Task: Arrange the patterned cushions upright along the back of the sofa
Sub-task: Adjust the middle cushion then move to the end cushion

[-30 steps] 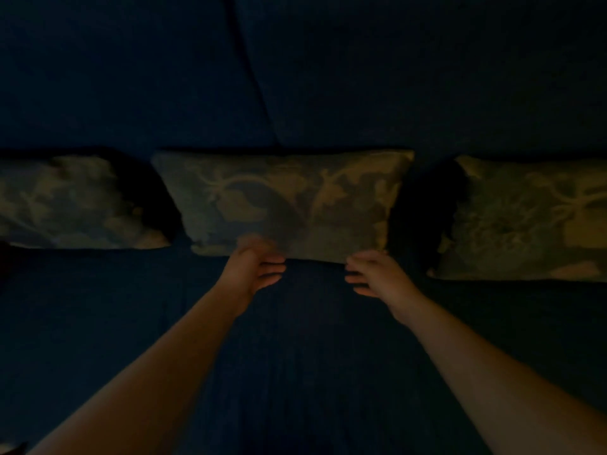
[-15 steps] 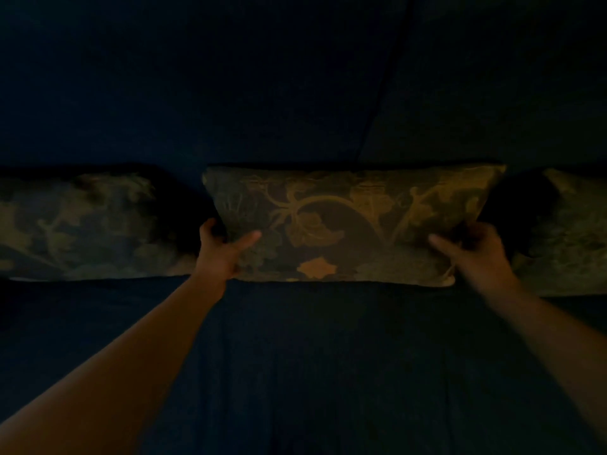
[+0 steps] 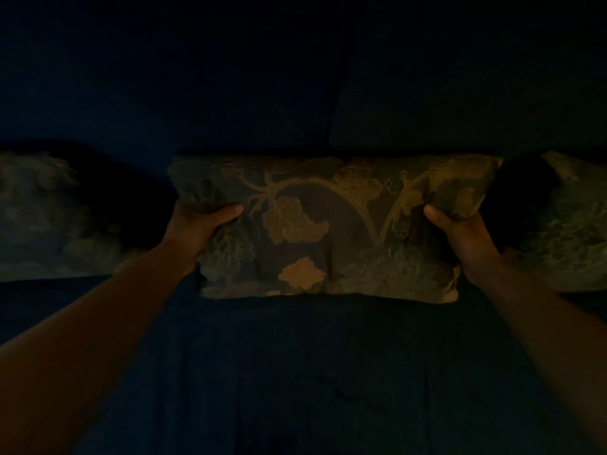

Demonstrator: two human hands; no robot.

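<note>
The scene is very dark. A floral-patterned middle cushion (image 3: pixel 328 231) stands against the dark blue sofa back (image 3: pixel 295 93), its lower edge on the seat. My left hand (image 3: pixel 197 228) grips its left end, thumb on the front face. My right hand (image 3: pixel 460 234) grips its right end the same way. A second patterned cushion (image 3: pixel 49 218) leans at the far left, and a third patterned cushion (image 3: pixel 565 224) at the far right, cut by the frame edge.
The dark blue sofa seat (image 3: pixel 312 372) fills the foreground under my forearms. A vertical seam (image 3: pixel 331 93) divides the backrest above the middle cushion. Dark gaps separate the three cushions.
My hands went from the cushion's lower front edge out to its two ends and closed on them. The view moved closer, and the cushion's front face now shows taller.
</note>
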